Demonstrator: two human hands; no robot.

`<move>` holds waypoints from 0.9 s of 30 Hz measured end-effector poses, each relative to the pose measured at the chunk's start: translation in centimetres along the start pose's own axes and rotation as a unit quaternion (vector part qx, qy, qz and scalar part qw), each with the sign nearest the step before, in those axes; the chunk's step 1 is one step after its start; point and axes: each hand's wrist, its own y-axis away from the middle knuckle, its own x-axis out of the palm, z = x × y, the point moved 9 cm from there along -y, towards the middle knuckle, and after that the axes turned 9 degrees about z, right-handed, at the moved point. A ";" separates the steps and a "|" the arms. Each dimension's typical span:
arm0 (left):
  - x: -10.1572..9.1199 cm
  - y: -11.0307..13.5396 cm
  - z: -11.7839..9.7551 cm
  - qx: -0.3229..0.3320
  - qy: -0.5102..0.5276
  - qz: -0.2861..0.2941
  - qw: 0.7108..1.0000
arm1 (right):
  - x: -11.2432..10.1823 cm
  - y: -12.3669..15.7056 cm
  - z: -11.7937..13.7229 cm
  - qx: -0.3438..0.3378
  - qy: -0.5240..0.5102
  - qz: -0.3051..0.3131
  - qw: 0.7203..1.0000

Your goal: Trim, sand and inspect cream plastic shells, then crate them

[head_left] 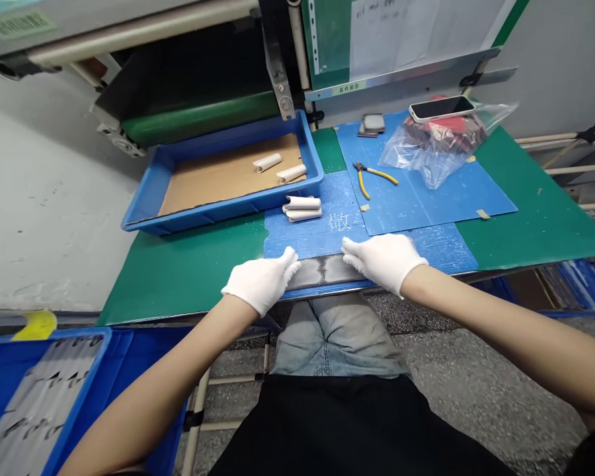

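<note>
A flat grey strip (321, 272), powdery with a dark uneven line across its middle, lies along the front edge of the bench. My left hand (262, 279), in a white glove, is at its left end with the fingers curled and the thumb on top. At the right end is my right hand (384, 260), also gloved, its fingers bent and pressed together. Whatever the fingers may hold is hidden under the gloves. Just beyond my hands, a few short white channel-shaped pieces (303, 203) lie on the blue sheet (310, 242).
A blue tray (223, 206) lined with cardboard holds two white pieces (268, 162). Yellow-handled cutters (371, 177), small grey blocks (373, 123) and a phone (441, 109) on a plastic bag (436, 155) lie rightward. Lower left, a blue bin (104, 344) contains many grey-white pieces (44, 390).
</note>
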 end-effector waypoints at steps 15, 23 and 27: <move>2.5 3.8 -1.5 0.132 0.634 -0.119 0.753 | 1.6 3.2 1.6 -0.124 -0.627 -0.062 0.766; 6.0 2.2 -10.3 0.185 0.938 0.207 0.207 | 6.5 1.1 10.4 -0.185 -0.940 0.124 0.257; 5.9 2.2 -10.1 0.178 0.941 0.233 0.170 | 6.4 0.7 10.8 -0.179 -0.956 0.163 0.166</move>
